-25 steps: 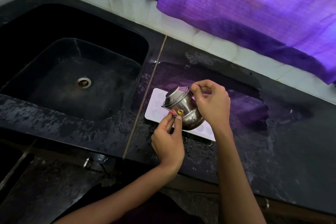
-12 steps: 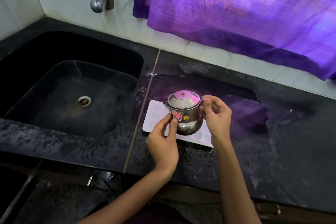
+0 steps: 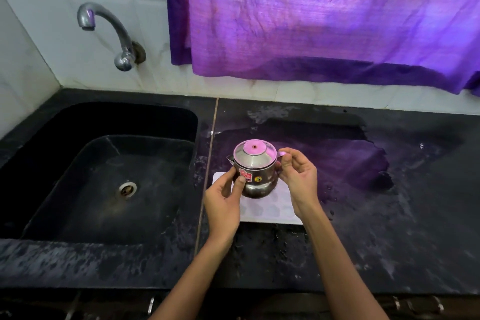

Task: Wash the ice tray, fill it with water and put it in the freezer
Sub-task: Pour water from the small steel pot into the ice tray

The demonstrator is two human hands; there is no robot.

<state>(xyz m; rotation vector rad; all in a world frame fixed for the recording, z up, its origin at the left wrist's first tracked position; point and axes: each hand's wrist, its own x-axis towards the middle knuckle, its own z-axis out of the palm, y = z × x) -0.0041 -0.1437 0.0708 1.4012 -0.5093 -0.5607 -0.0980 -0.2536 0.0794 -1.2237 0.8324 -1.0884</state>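
Note:
A white ice tray (image 3: 270,212) lies flat on the wet black counter, just right of the sink. Above it I hold a small steel jug (image 3: 255,171) upright, with a lid and a red sticker on its side. My left hand (image 3: 224,202) grips the jug's left side, thumb on the sticker. My right hand (image 3: 298,179) holds the handle on the jug's right side. The jug and my hands hide much of the tray.
A black sink (image 3: 109,184) with a round drain (image 3: 127,189) lies to the left, and a steel tap (image 3: 109,34) curves over it from the tiled wall. A purple curtain (image 3: 324,15) hangs behind the wet black counter (image 3: 389,215).
The jug was tilted with its mouth towards the tray; it has come back upright and now stands level over the tray. The view has lifted, showing the tap and more curtain.

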